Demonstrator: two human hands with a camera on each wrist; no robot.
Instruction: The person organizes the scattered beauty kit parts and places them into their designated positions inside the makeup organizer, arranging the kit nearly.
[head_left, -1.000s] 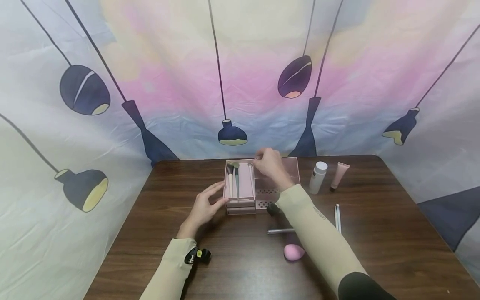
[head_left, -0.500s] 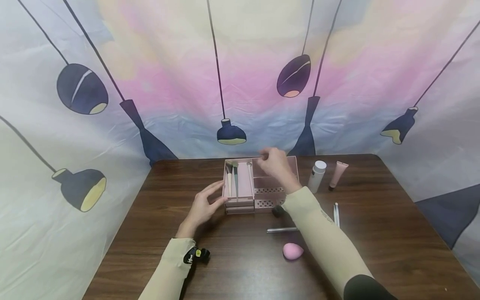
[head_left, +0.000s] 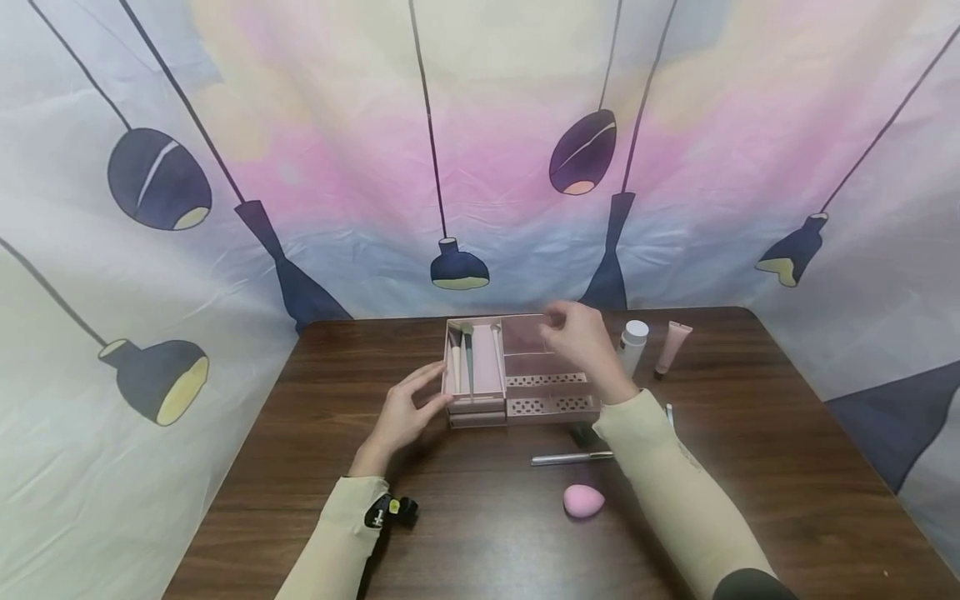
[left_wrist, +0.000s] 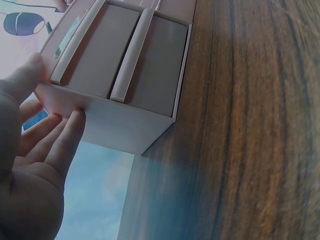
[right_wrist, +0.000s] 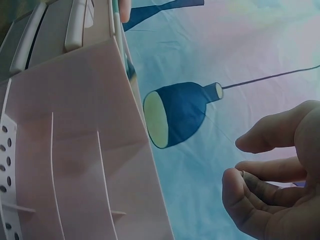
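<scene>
A pink makeup organizer (head_left: pixel 504 413) stands at the table's back, with a tray on its left and divided sections with perforated fronts on its right. Makeup brushes lie in the tray: a pale-handled one (head_left: pixel 457 367), a green one (head_left: pixel 470 367) and a slim pale one (head_left: pixel 497 350). My left hand (head_left: pixel 405 417) touches the organizer's left side with fairly straight fingers, the thumb at its front top edge. Above the right sections is my right hand (head_left: pixel 581 333). In the right wrist view its fingers (right_wrist: pixel 232 197) are loosely bent, thumb apart, with nothing between them.
A white bottle (head_left: pixel 633 346) and a pink tube (head_left: pixel 672 350) stand right of the organizer. In front lie a silver stick-like item (head_left: pixel 562 459) and a pink makeup sponge (head_left: pixel 583 502). A slim white item (head_left: pixel 670 412) is partly behind the right sleeve. Behind the table (head_left: pixel 450 533) hangs a printed cloth.
My right hand has moved right, away from the tray and over the right sections, uncovering more of them. My left hand has stayed at the organizer's side. The view has shifted slightly.
</scene>
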